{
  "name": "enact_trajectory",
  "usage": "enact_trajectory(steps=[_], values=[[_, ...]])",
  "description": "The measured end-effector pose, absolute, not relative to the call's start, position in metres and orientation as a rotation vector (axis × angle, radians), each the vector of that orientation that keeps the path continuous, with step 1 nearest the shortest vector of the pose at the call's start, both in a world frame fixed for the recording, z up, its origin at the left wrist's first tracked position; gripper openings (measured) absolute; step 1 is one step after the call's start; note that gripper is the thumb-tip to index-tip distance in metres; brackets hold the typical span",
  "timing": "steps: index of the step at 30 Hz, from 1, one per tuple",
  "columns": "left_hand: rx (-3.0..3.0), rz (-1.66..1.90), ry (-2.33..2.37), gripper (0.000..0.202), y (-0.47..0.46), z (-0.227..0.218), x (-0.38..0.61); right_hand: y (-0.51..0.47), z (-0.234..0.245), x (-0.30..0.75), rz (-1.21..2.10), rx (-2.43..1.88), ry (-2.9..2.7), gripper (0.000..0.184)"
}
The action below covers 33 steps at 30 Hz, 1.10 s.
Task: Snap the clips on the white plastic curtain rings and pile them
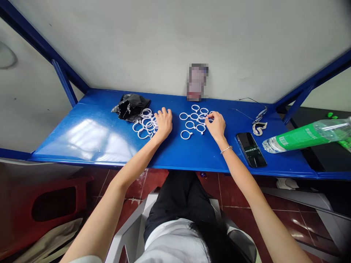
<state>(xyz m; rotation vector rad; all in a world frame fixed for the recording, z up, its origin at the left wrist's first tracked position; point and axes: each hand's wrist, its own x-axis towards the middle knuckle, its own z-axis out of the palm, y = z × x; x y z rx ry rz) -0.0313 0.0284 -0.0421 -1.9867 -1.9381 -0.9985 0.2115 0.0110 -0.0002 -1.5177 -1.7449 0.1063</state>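
White plastic curtain rings (143, 133), each with a small eyelet, lie heaped on the left of the blue table. My left hand (163, 123) rests at the right edge of this heap, fingers apart, and covers some of the rings. To the right, several more rings (186, 134) are spread flat in a loose group. At that group's right side, my right hand (217, 126) has thumb and fingertips pinched on a curtain ring (202, 117); the hand partly hides other rings there.
A crumpled black plastic bag (133, 106) sits behind the heap. A blurred upright object (196, 82) leans on the wall. At right are a phone (251, 149), eyeglasses (259, 116), a white looped item (259, 128) and a green-labelled bottle (301, 137) lying tilted.
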Motion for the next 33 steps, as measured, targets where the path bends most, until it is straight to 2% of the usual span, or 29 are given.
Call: enact_trajectory(steps=[10,17,19,22,26,33], values=[[-2.164,-0.982,-1.937,0.031,0.03,-0.037,-0.037,0.01,0.0,0.212,0.166,-1.488,-1.828,0.006],[-2.354,-1.236,-1.707,0.039,0.015,-0.009,-0.025,0.007,0.001,0.203,0.346,-1.289,-1.88,0.007],[-2.547,-1.397,-1.579,0.036,0.007,0.001,-0.018,0.005,0.001,0.198,0.394,-1.204,-1.924,0.008],[-2.781,-1.843,-1.412,0.032,-0.003,0.01,-0.008,0.001,0.001,0.192,0.448,-1.102,-2.001,0.012],[-3.018,-2.379,-1.34,0.036,-0.006,0.011,0.001,-0.002,0.001,0.187,0.458,-1.051,-2.086,0.019],[-3.046,-2.812,-1.357,0.041,-0.005,0.009,0.003,-0.004,0.0,0.185,0.559,-1.001,-2.109,0.023]])
